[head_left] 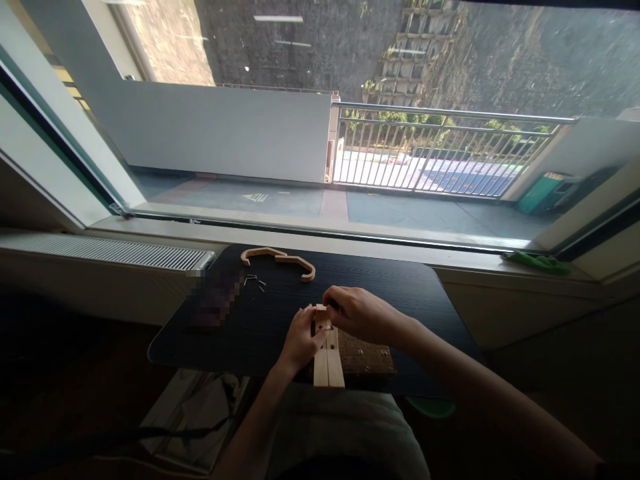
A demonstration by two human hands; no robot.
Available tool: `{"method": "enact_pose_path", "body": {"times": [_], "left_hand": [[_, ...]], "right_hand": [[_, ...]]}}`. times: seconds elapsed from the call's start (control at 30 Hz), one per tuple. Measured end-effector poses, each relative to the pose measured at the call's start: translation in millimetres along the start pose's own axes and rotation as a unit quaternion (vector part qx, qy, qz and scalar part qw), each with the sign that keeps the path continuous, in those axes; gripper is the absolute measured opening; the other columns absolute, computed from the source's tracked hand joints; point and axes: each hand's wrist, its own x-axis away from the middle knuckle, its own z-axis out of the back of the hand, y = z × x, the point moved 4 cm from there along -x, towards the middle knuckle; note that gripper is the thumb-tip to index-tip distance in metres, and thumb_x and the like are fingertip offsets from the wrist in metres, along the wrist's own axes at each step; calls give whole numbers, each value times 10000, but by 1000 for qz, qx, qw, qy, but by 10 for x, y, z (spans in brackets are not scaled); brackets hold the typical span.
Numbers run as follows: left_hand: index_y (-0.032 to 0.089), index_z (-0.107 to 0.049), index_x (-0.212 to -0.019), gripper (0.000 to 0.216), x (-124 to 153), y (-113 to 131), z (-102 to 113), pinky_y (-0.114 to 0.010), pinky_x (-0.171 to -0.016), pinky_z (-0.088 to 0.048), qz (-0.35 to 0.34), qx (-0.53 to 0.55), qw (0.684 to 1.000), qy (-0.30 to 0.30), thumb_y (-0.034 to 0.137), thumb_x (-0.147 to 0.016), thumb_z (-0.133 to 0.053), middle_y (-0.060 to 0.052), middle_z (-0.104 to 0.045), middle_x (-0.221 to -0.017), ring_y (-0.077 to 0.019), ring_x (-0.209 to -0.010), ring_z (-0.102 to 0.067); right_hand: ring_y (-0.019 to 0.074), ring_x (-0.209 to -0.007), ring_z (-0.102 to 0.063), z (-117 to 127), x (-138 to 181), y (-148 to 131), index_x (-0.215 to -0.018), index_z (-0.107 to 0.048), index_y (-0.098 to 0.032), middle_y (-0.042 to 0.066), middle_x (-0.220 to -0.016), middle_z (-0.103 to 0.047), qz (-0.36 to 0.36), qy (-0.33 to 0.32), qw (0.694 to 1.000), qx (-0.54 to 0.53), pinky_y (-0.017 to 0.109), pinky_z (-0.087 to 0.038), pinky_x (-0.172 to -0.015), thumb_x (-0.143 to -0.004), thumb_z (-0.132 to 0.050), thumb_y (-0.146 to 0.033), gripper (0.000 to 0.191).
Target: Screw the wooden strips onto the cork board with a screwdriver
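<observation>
Two pale wooden strips (329, 370) with dark holes lie side by side near the table's front edge, pointing toward me. My left hand (300, 341) grips them from the left, its thumb across their top. Over their far end my right hand (357, 312) is closed in a pinch; a bit of something dark shows at its fingers, too hidden to name. A brown, patterned block (367, 357) lies beside the strips, under my right wrist. Farther back are two curved wooden pieces (299, 261) and several small metal screws (255, 280).
The black table (395, 280) stands against a window sill (350, 241). At its left is a blurred-out dark purple item (217, 300). A white radiator (110, 250) runs along the left wall. A green cloth (535, 262) lies on the sill at right.
</observation>
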Motion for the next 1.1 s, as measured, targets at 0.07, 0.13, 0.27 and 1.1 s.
{"method": "enact_pose_path", "body": {"times": [0.07,0.13,0.27,1.1], "left_hand": [[188,-655,-1118,328,31,-7,45,-462,-1086,-405,5,21,1000,12,303,-814,-610,-120,-679,-1223,-297,-1222,-581],[174,-643,-1154,350,77,-31,198,-407,-1013,-473,16,35,997,71,343,-871,-526,-127,-676,-1230,-266,-1174,-617],[208,-683,-787,262,130,-95,743,-483,-1047,-416,47,-106,968,224,331,-853,-461,-70,-749,-853,-246,-847,-690],[174,-492,-1383,548,140,-110,148,-464,-1114,-394,28,79,995,44,351,-869,-562,-138,-614,-1331,-280,-1288,-545]], "right_hand": [[120,-641,-505,-12,3,17,-920,-600,-163,23,-794,-637,1,2,1000,-7,249,-314,-582,-914,-525,-188,79],[115,-632,-488,-10,5,26,-893,-589,-165,14,-775,-619,3,9,1000,-10,246,-308,-577,-905,-527,-175,63],[117,-634,-496,-16,-5,31,-883,-579,-166,16,-776,-621,-4,-6,1000,-17,246,-306,-574,-899,-520,-170,61],[146,-679,-580,30,13,6,-1025,-565,-178,41,-854,-672,11,13,999,35,258,-321,-583,-996,-463,-203,109]]}}
